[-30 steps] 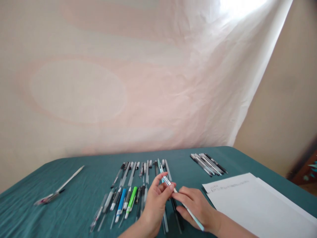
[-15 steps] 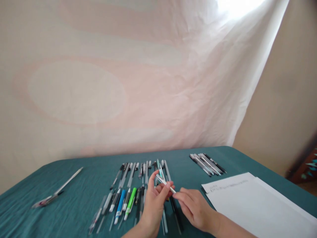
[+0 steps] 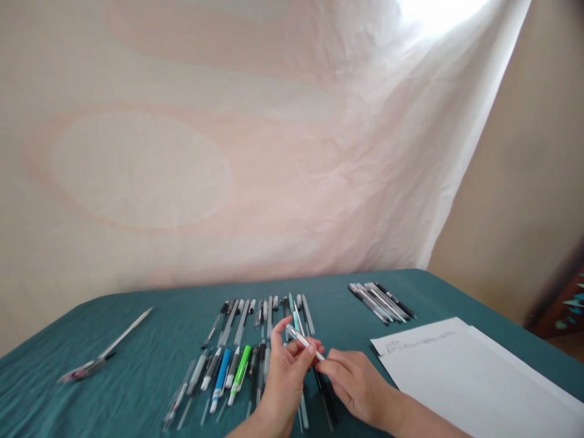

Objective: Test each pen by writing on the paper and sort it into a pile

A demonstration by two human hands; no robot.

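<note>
White pen (image 3: 297, 335) held above green cloth (image 3: 173, 328)

Far left, a slender item (image 3: 104, 354) blurs at its near end. Rows of pens (image 3: 239, 375) follow, partly blocked by the left hand (image 3: 286, 372), its fingers closed on the white pen; the right hand (image 3: 358, 386) clasps and hides one end. Farther right, cut-off paper (image 3: 474, 383) bears writing (image 3: 417, 342) I cannot read.

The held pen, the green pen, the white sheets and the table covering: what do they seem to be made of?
Held pen: probably plastic; one end looks clear and shiny, the rest opaque white.
Green pen: likely smooth plastic, judging by its even, bright color.
White sheets: apparently paper, matte and thin with straight edges.
Table covering: seemingly cloth, dull-finished, with soft wrinkles at left.
</note>
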